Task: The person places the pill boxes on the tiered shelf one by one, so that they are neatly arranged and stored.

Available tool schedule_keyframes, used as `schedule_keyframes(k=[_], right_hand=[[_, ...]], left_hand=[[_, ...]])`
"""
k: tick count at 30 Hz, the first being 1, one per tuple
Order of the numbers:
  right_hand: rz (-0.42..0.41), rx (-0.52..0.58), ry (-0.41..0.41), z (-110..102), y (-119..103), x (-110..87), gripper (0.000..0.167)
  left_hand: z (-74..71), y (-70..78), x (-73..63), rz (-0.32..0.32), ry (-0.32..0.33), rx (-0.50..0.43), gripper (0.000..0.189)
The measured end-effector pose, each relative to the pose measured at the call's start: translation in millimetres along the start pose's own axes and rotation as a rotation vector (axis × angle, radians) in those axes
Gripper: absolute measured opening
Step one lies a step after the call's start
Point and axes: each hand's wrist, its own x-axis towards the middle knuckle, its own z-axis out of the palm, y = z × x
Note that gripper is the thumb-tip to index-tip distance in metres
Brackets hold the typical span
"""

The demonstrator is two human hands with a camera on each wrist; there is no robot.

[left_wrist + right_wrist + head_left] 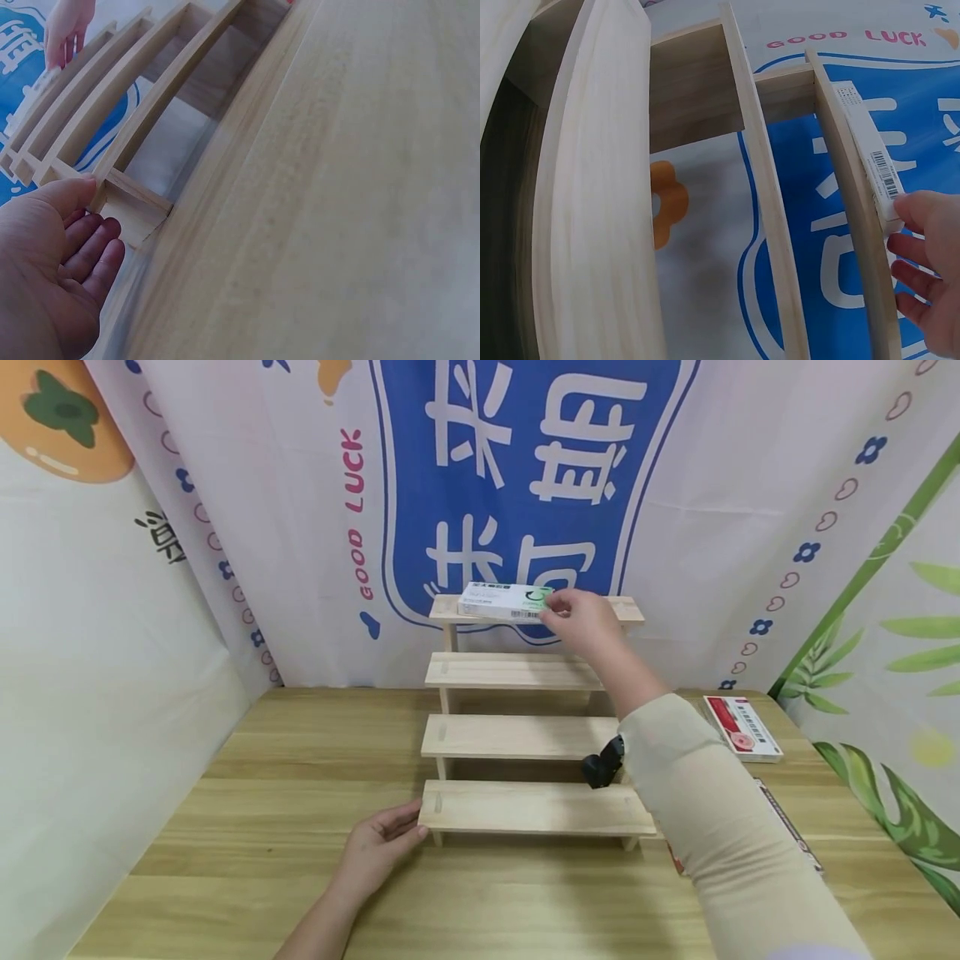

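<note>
A pale wooden tiered shelf [510, 737] stands on the table in the head view. Flat on its top tier lies a white medicine box [491, 600] with green print and a barcode. My right hand [588, 622] pinches the box's right end between thumb and fingers; in the right wrist view the box [870, 150] lies along the top board. Down at the lowest tier, my left hand [378, 852] holds the left end of the board. The left wrist view has the left thumb on the board's corner, the other fingers bent below it.
Right of the shelf, a red-and-white box [742, 729] lies on the wooden table [300, 760]. Another dark-edged box [787, 827] is partly hidden by my right sleeve. A black wrist camera [603, 764] hangs beneath that forearm. A printed cloth [300, 527] hangs close behind the shelf.
</note>
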Motion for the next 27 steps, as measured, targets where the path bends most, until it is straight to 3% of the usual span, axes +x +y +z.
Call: schedule_keyframes(k=[14, 21, 27], right_hand=[[0.006, 0.065, 0.056, 14.5, 2.1, 7.3, 0.042], [0.054, 0.165, 0.044, 9.4, 5.5, 1.9, 0.049], [0.024, 0.229, 0.073, -2.1, 14.9, -6.5, 0.05]], left_hand=[[4.1, 1.3, 0.0, -0.002, 0.007, 0.001, 0.038], [3.3, 0.1, -0.2, 0.003, 0.003, -0.005, 0.039], [0.4, 0.0, -1.1, 0.001, 0.004, 0.003, 0.04]])
